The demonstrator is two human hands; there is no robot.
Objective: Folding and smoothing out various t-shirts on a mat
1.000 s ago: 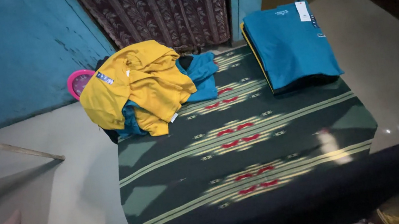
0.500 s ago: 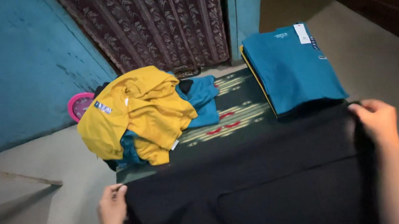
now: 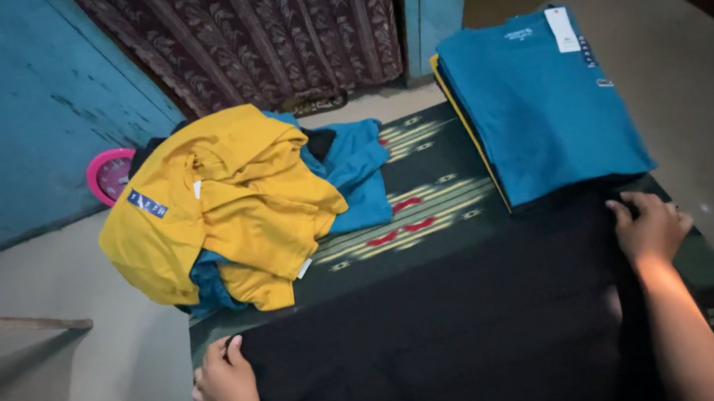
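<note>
Lying flat across the near half of the patterned mat (image 3: 434, 208), the black garment (image 3: 453, 337) spreads between both hands: left hand (image 3: 225, 380) pinches its far-left corner, right hand (image 3: 650, 225) its far-right corner, beside the folded teal shirts (image 3: 541, 107).

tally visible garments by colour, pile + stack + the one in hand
Black: 1, the black garment spread flat, left hand and right hand on its top corners
Yellow: 1, yellow shirt on the loose pile
Teal: 2, crumpled teal shirt and folded teal shirt topping the stack
Total: 4 clearly visible; layers beneath can't be counted
</note>
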